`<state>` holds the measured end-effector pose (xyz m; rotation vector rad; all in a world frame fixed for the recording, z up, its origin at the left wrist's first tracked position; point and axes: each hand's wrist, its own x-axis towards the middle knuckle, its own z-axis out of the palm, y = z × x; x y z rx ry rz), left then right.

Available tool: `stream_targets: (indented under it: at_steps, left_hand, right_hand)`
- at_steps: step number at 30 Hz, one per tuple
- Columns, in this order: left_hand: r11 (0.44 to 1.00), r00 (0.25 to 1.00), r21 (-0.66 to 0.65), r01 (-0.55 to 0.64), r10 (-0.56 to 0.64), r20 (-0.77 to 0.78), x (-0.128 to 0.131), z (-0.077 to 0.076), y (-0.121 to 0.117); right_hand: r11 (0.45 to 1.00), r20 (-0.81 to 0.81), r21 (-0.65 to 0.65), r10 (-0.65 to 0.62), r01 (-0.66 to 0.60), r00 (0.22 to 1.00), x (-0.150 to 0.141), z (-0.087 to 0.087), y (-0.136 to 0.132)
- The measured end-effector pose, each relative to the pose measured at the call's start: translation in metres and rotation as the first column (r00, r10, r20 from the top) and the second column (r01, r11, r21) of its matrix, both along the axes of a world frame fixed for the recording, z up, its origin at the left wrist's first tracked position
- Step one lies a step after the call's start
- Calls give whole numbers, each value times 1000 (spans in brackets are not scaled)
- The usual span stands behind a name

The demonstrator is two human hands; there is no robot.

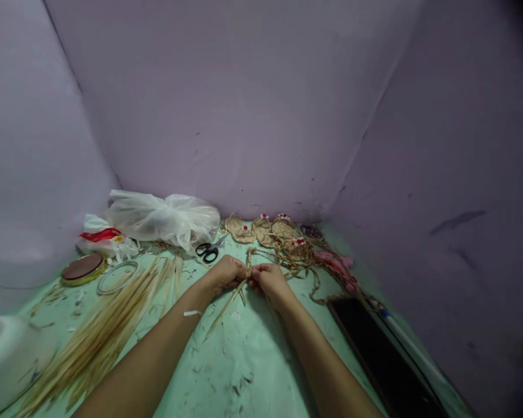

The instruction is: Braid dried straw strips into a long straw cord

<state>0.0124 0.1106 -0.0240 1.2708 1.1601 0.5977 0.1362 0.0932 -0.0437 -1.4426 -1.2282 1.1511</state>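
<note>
Both my hands meet at the middle of a pale green table top (244, 360). My left hand (227, 273) and my right hand (268, 278) are closed in a pinch on a braided straw cord (249, 258) that runs away from me toward the wall. Loose straw ends (226, 307) hang from the pinch toward me. A small white scrap (192, 313) sticks to my left forearm.
A bundle of long straw strips (108, 325) lies left. Black scissors (209, 251), a clear plastic bag (165, 219), a round tin (82, 269) and a ring lid (117, 277) sit behind. Woven straw pieces (265, 229) and braids lie by the wall. A dark slab (383, 354) lies right; a white pot (9, 354) sits left.
</note>
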Motion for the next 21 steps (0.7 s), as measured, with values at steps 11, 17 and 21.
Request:
stream_targets:
  at_steps: [11, 17, 21]
  left_hand:
    - [997, 998, -50, -50, 49, -28, 4, 3, -4]
    - [997, 998, -51, -59, 59, -1, 6, 5, -5]
    - [996, 997, -49, -76, 76, 14, 5, 2, -4]
  right_hand:
    - [990, -99, -135, 33, -46, 995, 8, 6, -8]
    - [998, -80, -44, 38, -41, 996, 7, 4, -12]
    - [999, -39, -30, 18, -19, 999, 4, 4, -12]
